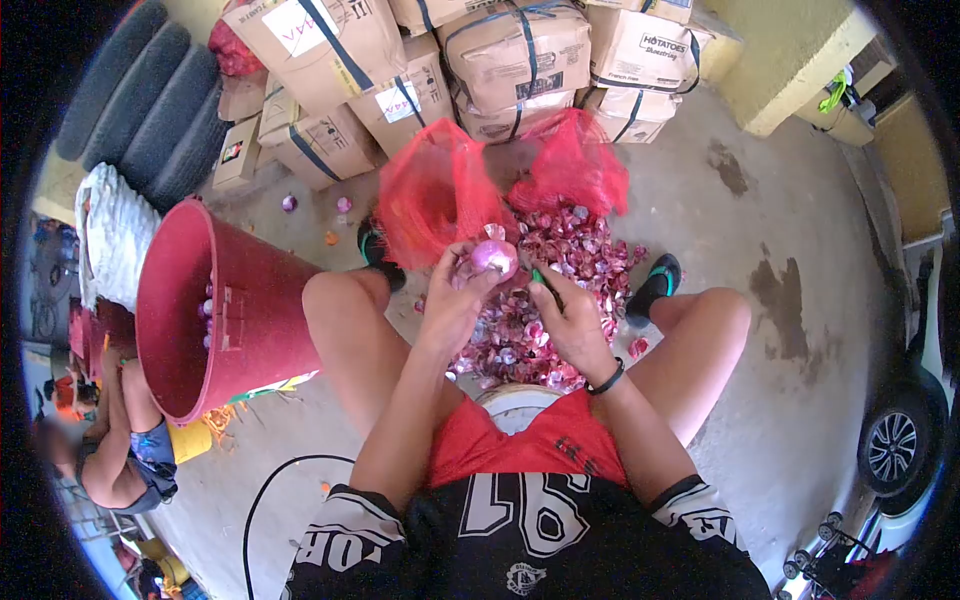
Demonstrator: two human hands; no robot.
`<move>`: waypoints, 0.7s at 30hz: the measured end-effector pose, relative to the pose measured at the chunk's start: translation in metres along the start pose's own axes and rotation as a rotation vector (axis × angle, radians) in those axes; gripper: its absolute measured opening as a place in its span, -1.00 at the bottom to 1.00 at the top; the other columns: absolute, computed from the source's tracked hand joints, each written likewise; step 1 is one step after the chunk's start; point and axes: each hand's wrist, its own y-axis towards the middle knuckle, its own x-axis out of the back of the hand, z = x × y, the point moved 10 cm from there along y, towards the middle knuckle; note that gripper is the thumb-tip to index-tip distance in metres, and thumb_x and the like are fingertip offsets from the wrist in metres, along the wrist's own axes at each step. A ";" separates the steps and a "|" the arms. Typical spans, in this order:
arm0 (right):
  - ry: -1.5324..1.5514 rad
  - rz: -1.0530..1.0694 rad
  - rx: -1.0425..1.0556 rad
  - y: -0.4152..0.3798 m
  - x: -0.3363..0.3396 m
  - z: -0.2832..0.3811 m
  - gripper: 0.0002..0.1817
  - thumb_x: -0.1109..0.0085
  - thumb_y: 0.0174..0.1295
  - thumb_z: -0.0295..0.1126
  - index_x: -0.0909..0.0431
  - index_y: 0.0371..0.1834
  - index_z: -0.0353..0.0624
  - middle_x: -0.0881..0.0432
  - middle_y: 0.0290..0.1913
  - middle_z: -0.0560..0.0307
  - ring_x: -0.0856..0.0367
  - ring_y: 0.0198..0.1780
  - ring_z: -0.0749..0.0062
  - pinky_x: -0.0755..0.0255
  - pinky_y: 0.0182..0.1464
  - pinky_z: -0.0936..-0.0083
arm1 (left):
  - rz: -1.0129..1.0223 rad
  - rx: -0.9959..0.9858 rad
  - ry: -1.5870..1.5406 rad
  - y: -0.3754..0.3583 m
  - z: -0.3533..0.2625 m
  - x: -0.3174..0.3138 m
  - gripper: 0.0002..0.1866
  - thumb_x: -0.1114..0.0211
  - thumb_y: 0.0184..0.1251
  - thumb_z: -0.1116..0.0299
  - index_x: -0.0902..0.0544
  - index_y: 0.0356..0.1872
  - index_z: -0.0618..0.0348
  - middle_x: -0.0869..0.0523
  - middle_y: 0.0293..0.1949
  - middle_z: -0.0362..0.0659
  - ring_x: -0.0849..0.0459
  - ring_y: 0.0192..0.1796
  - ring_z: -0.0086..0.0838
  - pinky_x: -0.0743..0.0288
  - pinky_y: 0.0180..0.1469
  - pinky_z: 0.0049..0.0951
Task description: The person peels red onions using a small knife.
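Observation:
A purple onion (494, 259) is held in the fingers of my left hand (459, 298), a loose flap of skin at its top. Close by on the right, my right hand (572, 315) is wrapped round a green-handled knife (540, 280), its blade hard to make out near the onion. Below both hands a heap of onion skins (540, 335) covers the floor between my feet. Beyond them stands an open red mesh bag (430, 195), with another red mesh bag (575, 165) to its right.
A large red tub (270, 300) with onions inside leans at my left. Strapped cardboard boxes (515, 60) are stacked ahead, beside tires (155, 95). Another person (125, 430) sits at far left. A car wheel (893, 445) is at far right.

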 end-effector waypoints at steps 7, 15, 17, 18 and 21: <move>-0.283 0.015 0.072 0.002 0.006 -0.008 -0.55 -0.13 0.40 -0.23 -0.50 0.18 -0.38 -0.65 -0.12 -0.35 -0.68 -0.10 -0.09 -0.52 -0.03 0.23 | -0.006 0.049 -0.034 -0.003 0.004 -0.008 -0.54 -0.28 0.22 0.72 -0.43 0.12 0.15 -0.60 0.07 -0.07 -0.62 0.14 -0.33 -0.52 0.25 -0.31; -0.056 0.056 0.280 -0.002 0.005 0.038 -0.41 -0.10 0.38 -0.32 -0.25 0.40 -0.40 -0.55 0.10 -0.41 -0.58 0.12 -0.20 -0.47 0.13 0.18 | 0.008 -0.004 0.057 -0.001 0.005 -0.012 -0.54 -0.34 0.21 0.68 -0.43 0.10 0.20 -0.61 0.06 -0.12 -0.60 0.13 -0.42 -0.51 0.22 -0.37; -0.060 0.078 0.281 -0.002 0.000 0.039 -0.39 -0.08 0.38 -0.39 -0.18 0.45 -0.38 -0.49 0.21 -0.40 -0.54 0.20 -0.19 -0.42 0.21 0.20 | 0.011 -0.010 0.072 -0.002 0.005 -0.016 -0.54 -0.34 0.19 0.69 -0.43 0.10 0.19 -0.61 0.06 -0.13 -0.59 0.13 -0.42 -0.50 0.21 -0.38; -0.052 0.072 0.292 -0.001 -0.001 0.038 -0.40 -0.07 0.38 -0.40 -0.19 0.45 -0.38 -0.49 0.21 -0.40 -0.53 0.20 -0.19 -0.42 0.22 0.20 | 0.010 -0.014 0.079 -0.003 0.004 -0.016 -0.53 -0.34 0.19 0.70 -0.43 0.10 0.19 -0.61 0.06 -0.13 -0.59 0.13 -0.42 -0.50 0.21 -0.39; -0.038 0.060 0.301 -0.003 -0.001 0.040 -0.40 -0.07 0.37 -0.44 -0.19 0.46 -0.33 -0.50 0.20 -0.38 -0.54 0.18 -0.19 -0.45 0.19 0.20 | -0.018 -0.011 0.078 -0.003 0.007 -0.011 -0.52 -0.35 0.18 0.71 -0.43 0.10 0.18 -0.61 0.03 -0.15 -0.59 0.10 -0.44 -0.51 0.19 -0.40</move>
